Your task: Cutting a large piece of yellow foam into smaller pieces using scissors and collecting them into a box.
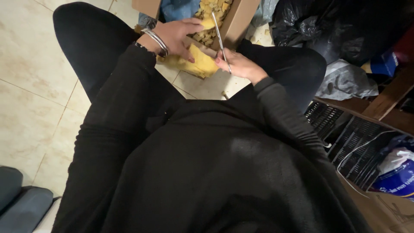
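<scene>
A yellow sponge piece (200,64) is sitting between the person's knees, over the tiled floor (34,69), just in front of the near edge of a cardboard box (235,23). The left hand (174,36) is gripping it from above: the fingers (189,26) are curling closed around the sponge's upper end, with the thumb pressing down onto its flat face. Two silver bangles (157,42) are circling that wrist.

The right hand (239,64) is holding a pair of scissors (220,39) just beside the sponge, its fingers closed through and around the handles; the long metal blades are pointing up and away toward the box and are lying close together, reaching over the box's near wall. The two hands are nearly touching.

The box is standing open on the floor and is holding many small yellow sponge bits (213,13) along with something blue.

Black sleeves and black trousers are filling most of the view. To the right, black plastic bags (327,26) are piling up, a grey bag (345,82) is lying below them, and a wooden shelf (384,108) is running over dark plastic crates (345,138).
</scene>
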